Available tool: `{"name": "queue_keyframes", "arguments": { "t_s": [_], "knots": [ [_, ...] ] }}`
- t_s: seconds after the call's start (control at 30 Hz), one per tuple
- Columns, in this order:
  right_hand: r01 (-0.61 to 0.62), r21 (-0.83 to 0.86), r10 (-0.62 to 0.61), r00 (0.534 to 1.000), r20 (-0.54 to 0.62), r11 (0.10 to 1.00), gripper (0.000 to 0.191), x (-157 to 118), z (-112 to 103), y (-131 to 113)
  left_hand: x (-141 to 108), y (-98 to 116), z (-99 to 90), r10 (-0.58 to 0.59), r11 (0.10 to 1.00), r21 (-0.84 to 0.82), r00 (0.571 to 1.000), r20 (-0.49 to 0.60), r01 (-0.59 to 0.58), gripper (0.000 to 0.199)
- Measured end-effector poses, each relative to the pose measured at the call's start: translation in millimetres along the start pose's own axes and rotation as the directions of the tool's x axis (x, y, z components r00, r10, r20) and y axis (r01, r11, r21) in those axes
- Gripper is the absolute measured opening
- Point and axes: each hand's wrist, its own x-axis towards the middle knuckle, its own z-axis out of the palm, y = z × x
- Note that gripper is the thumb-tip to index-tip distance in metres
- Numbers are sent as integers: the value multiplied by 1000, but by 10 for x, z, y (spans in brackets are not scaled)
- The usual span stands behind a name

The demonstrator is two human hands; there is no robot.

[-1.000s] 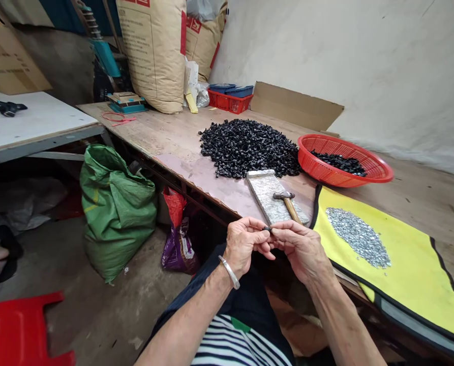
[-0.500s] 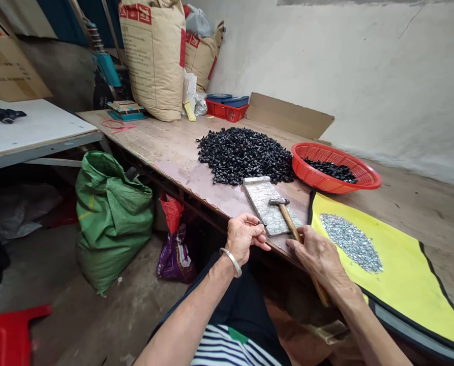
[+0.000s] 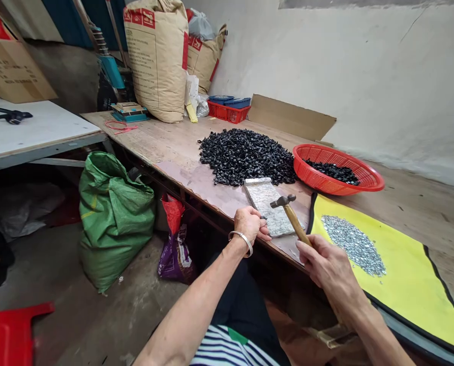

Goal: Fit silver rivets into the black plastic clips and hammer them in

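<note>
Head view: one hammer (image 3: 290, 216) gripped in the right hand (image 3: 328, 267), fingers closed round the wooden handle, long axis slanting from near right to far left, head above one slab (image 3: 267, 213). Left hand (image 3: 250, 226) narrow, fingertips (image 3: 258, 216) pinching one small dark piece (image 3: 264, 217) just over the slab (its direction too small to tell). Farther off, one black pile (image 3: 245, 157); to the right, one red basket (image 3: 337, 170) and silver bits (image 3: 352, 244) on a yellow mat (image 3: 402, 274). Red print on two sacks (image 3: 158, 61) unreadable.
</note>
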Motion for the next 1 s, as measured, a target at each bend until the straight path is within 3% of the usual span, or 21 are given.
{"name": "queue_keyframes", "arguments": {
  "t_s": [0.13, 0.33, 0.77, 0.83, 0.93, 1.0],
  "knots": [
    [252, -401, -313, 945, -92, 880, 21, -67, 22, 44, 4, -32, 27, 16, 1000, 11, 999, -45, -15, 23],
    [332, -610, -482, 871, -95, 720, 27, -137, 58, 52, -50, -51, 33, 55, 998, 15, 995, -87, -54, 22],
    [335, -761, -514, 858, 3, 555, 26, -225, 166, 116, -26, -64, 5, 59, 997, 50, 991, -121, -53, 19],
    [353, -765, -574, 819, -25, 538, 28, -254, 142, 54, -31, -60, 9, 54, 997, 52, 991, -123, -48, 20],
    [368, -751, -686, 712, -152, 548, 34, -307, 135, -28, -33, -55, 17, 46, 997, 60, 991, -124, -38, 21],
    [339, -777, -691, 704, -164, 530, 33, -321, 171, -27, -29, -56, 22, 44, 997, 69, 991, -127, -36, 22]
  ]
}}
